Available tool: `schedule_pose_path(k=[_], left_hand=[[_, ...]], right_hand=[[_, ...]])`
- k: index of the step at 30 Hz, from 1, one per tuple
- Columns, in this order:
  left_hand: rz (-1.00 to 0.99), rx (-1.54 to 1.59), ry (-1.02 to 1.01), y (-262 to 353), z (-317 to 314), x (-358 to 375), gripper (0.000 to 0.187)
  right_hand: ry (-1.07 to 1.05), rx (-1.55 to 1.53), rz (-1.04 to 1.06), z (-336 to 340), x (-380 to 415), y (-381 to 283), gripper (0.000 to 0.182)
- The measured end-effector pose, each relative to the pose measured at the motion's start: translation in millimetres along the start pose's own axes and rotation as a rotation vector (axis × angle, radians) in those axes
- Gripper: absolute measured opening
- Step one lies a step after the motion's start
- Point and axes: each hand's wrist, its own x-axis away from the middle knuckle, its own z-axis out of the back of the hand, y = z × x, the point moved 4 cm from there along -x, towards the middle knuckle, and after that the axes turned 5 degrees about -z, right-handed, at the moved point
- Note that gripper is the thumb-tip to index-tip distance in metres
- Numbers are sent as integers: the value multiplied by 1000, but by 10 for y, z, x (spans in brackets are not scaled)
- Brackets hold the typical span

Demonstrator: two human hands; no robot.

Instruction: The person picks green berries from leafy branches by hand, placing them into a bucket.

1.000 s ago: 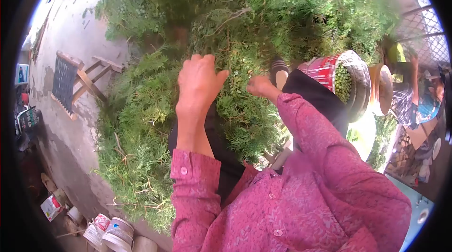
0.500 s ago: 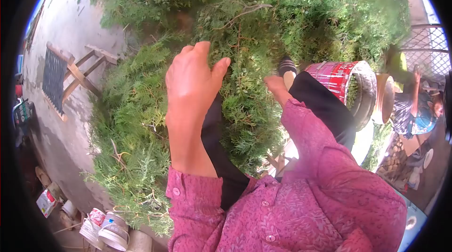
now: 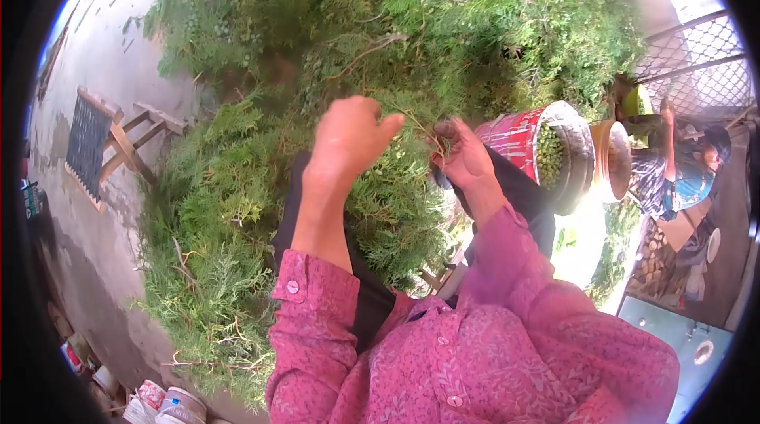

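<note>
We take the view as a clock face. The left hand (image 3: 354,137) is just inside 11 o'clock, back uppermost, fingers curled under and thumb standing out; we cannot tell whether it grips anything. The right hand (image 3: 465,156) is near 2 o'clock, palm partly turned up, its fingers closed on the stem of a thin green sprig (image 3: 422,128), which reaches toward the left thumb. We note cut evergreen branches (image 3: 214,210) heaped from 7 o'clock through 12 to 1. A red and white bucket (image 3: 507,139), tipped in our view, is just beyond the right hand, between 2 and 3; green berries (image 3: 549,155) show at its mouth. An orange-rimmed container (image 3: 602,156) stands next to it at 3 o'clock. Farther out, also at 3, we record another person (image 3: 689,186). At 9 o'clock a wooden folding stool (image 3: 93,143) stands on the pale floor (image 3: 162,52).
</note>
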Motion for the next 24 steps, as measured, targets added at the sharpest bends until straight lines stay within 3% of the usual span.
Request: schedule_pose_path(k=[3, 4, 6, 8, 10, 13, 16, 18, 21, 24], left_hand=[[-64, 196, -72, 163, -197, -62, 42], [-76, 197, -62, 191, -242, -95, 42], [82, 659, -157, 230, -358, -136, 43], [114, 1075, -214, 408, -357, -73, 41], [116, 1087, -116, 516, -380, -26, 37], [58, 1227, -141, 422, -648, -110, 36], [169, 1440, -268, 461, -613, -27, 35], [216, 1522, -231, 418, -634, -27, 33], [247, 1555, -251, 346, -603, -21, 30], [225, 1438, -283, 410, -519, 35, 27]], right_hand=[[-270, 234, 310, -362, 367, -253, 26], [-276, 239, 324, -445, 504, -289, 26], [-135, 740, 529, -590, 795, -364, 22], [-58, 1199, 996, -819, 1086, -430, 14], [-57, 1628, 1185, -963, 1269, -422, 18], [-206, 1740, 1186, -1001, 1352, -309, 22], [-270, 1593, 1159, -939, 1444, -254, 24], [-259, 1507, 1087, -882, 1450, -302, 25], [-52, 1019, 889, -647, 1328, -507, 20], [82, 834, 855, -583, 1291, -737, 20]])
